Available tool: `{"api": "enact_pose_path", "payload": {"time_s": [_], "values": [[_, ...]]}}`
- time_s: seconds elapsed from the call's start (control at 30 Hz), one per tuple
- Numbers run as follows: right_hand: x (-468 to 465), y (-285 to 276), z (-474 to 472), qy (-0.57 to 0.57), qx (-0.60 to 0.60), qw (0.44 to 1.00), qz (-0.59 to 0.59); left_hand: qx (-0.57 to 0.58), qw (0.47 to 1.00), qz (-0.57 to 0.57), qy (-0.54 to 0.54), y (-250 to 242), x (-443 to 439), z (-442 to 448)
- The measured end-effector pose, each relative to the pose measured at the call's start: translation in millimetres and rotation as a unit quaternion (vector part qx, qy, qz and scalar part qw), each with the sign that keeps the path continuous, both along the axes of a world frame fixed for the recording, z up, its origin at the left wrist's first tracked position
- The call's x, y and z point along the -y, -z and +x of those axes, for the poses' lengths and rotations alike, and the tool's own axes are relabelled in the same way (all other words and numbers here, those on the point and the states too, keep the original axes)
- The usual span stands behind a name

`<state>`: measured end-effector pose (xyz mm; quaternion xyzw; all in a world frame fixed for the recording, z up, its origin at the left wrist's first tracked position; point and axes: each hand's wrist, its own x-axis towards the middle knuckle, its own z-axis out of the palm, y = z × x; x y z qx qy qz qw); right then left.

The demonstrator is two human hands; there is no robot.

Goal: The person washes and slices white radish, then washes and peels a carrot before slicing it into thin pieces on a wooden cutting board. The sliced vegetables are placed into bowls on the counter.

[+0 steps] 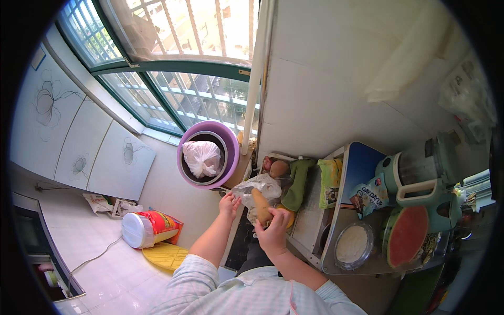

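My right hand (273, 230) grips the lower end of a long tan root vegetable (261, 206), which stands out tilted up and to the left from the fingers. My left hand (229, 204) is at the edge of a clear plastic bag (264, 185), its fingertips against the film; the bag lies behind the root. Beyond the bag are round brownish vegetables (278, 168) and a green cloth-like item (296, 185). Something orange-yellow (290, 216) shows partly behind my right hand.
A purple basin (234, 145) with a pot and a tied plastic bag (202, 157) stands ahead. At right a shelf holds a cut watermelon (409, 236), a covered bowl (352, 244), a snack bag (370, 197) and a green appliance (419, 193). A lidded plastic tub (136, 230) lies left.
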<state>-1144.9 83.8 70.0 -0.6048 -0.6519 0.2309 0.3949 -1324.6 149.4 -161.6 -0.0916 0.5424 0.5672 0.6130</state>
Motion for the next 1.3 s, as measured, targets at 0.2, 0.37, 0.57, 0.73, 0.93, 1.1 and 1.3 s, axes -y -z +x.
{"api": "enact_pose_path", "payload": {"time_s": [0.2,0.37,0.57,0.73,0.93,1.1,1.3], "values": [[75.5,-54.4,51.5,-0.124,-0.061,0.989,0.048,-0.039,0.996,-0.045,-0.059,19.9,97.3,-11.2],[146.1,-61.5,140.2,-0.19,-0.079,0.976,0.065,-0.108,0.989,-0.091,0.032,27.2,198.4,34.5],[243.7,-49.6,291.6,-0.198,-0.081,0.974,0.08,-0.086,0.951,-0.136,0.264,52.4,301.4,141.3],[335.6,-42.9,444.8,-0.058,-0.059,0.996,0.033,0.015,0.878,-0.077,0.472,35.3,312.8,279.3],[465.3,-49.9,635.0,0.247,0.033,0.968,-0.017,-0.111,0.74,0.055,0.661,-91.8,325.8,577.2],[540.0,-67.4,761.5,0.471,0.048,0.881,-0.024,-0.009,0.672,0.078,0.736,-129.4,359.4,743.7],[585.6,-72.1,930.1,0.638,-0.183,0.747,0.046,0.133,0.668,0.066,0.729,-158.7,403.0,934.3]]}}
